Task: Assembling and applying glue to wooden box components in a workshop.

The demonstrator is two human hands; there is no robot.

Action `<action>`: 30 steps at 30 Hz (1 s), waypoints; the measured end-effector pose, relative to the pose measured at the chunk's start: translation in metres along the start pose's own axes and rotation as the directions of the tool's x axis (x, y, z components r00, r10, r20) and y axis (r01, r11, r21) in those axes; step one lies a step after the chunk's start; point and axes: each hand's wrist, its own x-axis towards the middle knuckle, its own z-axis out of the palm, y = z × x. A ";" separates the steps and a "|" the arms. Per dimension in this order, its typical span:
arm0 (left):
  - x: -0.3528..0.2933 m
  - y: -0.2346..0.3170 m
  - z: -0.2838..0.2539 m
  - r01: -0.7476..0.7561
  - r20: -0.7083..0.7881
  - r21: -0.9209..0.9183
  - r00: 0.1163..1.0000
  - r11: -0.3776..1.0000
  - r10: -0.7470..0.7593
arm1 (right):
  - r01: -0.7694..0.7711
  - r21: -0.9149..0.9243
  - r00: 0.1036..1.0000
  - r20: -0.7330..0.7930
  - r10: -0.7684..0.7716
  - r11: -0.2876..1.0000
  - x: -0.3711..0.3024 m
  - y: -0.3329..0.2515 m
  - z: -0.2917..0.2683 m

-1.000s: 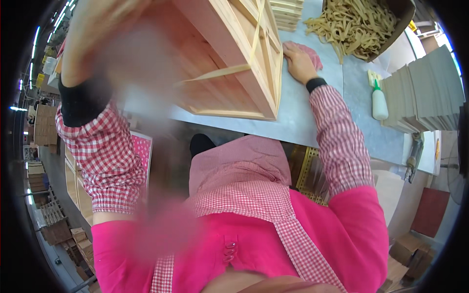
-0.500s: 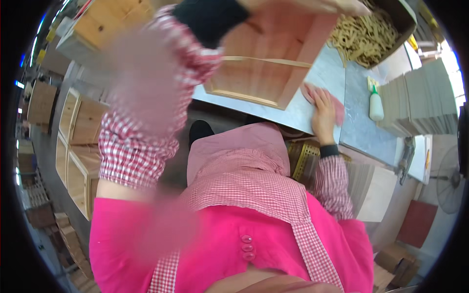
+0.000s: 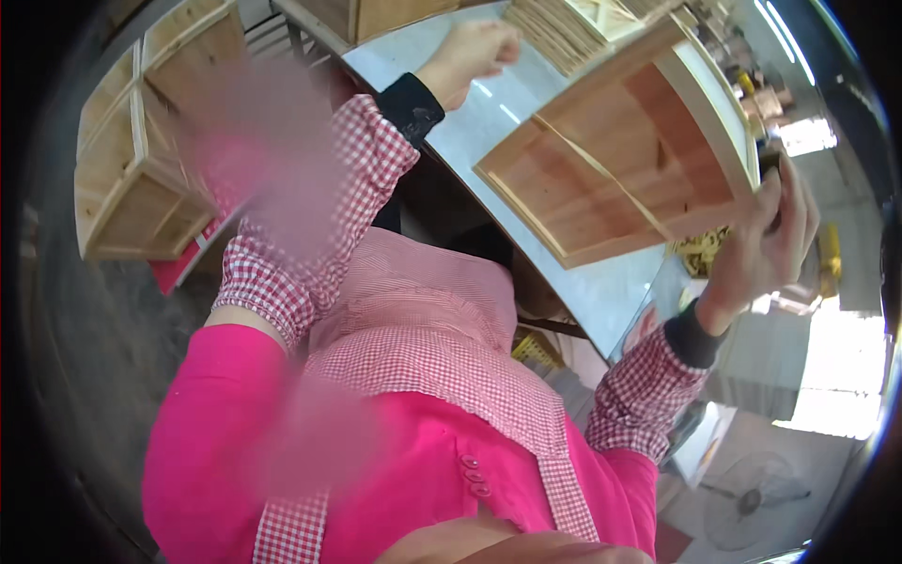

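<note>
A reddish wooden box, with a pale-edged frame and a thin tan band stretched across its face, stands tilted over the light worktable. At its right end my right hand is closed round the corner, the fingers curled over a dark spot there. My left hand hovers over the table to the left of the box, apart from it. Its fingers are curled in, and whatever they may hold is hidden. A pink cloth lies at the table's near right part, partly hidden by my right sleeve.
Several wooden cases stand at the left, beside a red panel. A stack of thin wooden boards lies at the far side of the table. Tan loops show behind the box's lower right corner. A fan stands at lower right.
My right hand has left the pink cloth and taken the box's right corner. My left hand has come away from the box. The box now appears turned, and the whole view has swung.
</note>
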 end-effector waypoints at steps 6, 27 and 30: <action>0.019 -0.077 0.017 0.313 0.223 0.157 0.913 0.937 -0.342 | 0.110 0.099 0.985 0.118 -0.122 0.989 0.035 -0.023 0.104; 0.201 -0.014 0.065 0.212 0.534 0.481 0.698 0.850 -0.476 | -0.366 -0.043 0.840 0.415 0.350 0.930 0.139 -0.011 0.146; 0.227 0.034 0.077 0.671 0.327 0.524 0.411 0.525 -0.851 | -0.421 -0.048 0.833 0.376 0.407 0.906 0.162 -0.010 0.151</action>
